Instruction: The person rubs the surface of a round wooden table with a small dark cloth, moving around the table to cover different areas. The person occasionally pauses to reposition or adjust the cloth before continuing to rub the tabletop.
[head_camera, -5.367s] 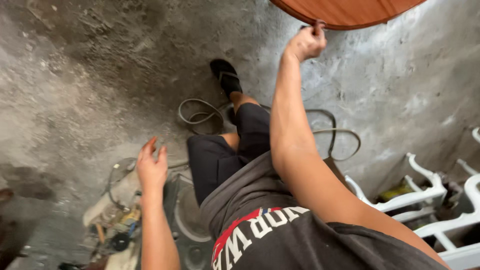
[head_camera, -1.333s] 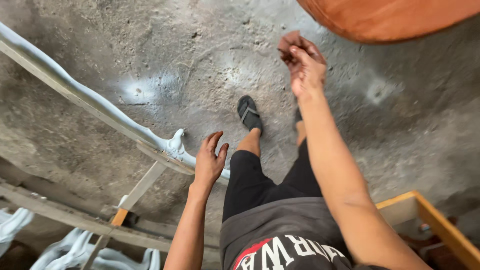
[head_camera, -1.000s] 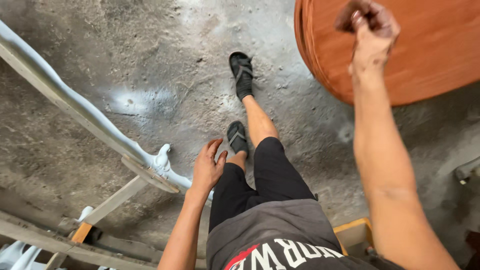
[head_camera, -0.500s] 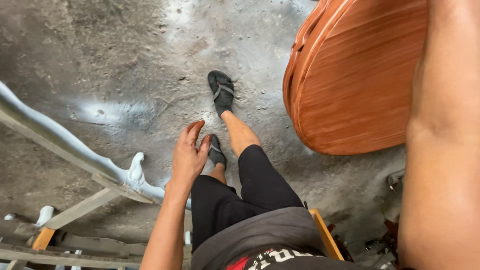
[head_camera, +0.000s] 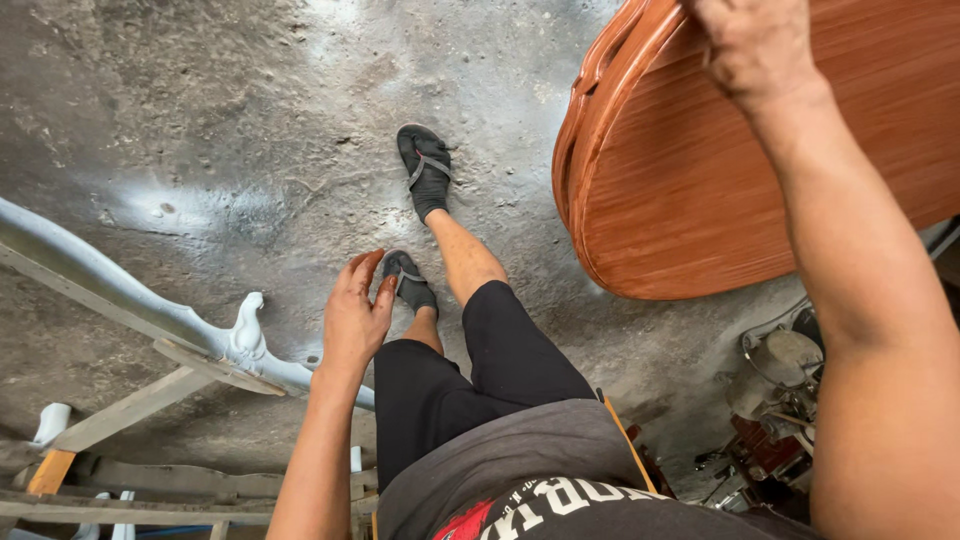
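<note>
Far left of the left hand: a pale grey-white carved wooden rail (head_camera: 120, 305) with a small finial runs diagonally across the lower-left corner. Bare timber battens (head_camera: 130, 408) lie under it, one with an orange-painted end. All sit above the rough grey concrete floor (head_camera: 200, 120).

Left hand (head_camera: 355, 315): hangs free at the person's side, fingers loosely extended and slightly spread, palm turned inward. It holds nothing and touches nothing. The carved rail is the nearest object, just to its left and below.

Just right of the left hand: the person's legs in black knee-length shorts (head_camera: 450, 380), feet in dark socks and black strap sandals (head_camera: 425, 170). One foot is forward, and the other is partly hidden behind the left hand's fingers. A grey shirt with a printed front fills the bottom edge.

Right hand (head_camera: 755, 40): raised at the top of the view, closed over the upper edge of a large round reddish-brown varnished wooden tabletop (head_camera: 700, 190). The tabletop is held on edge and tilted, clear of the floor, hanging below and to the left of this hand. Its moulded rim faces the legs. Finger positions are cut off by the frame.

Below the right forearm: grey metal machine parts and cables (head_camera: 780, 380), detail unclear.
</note>
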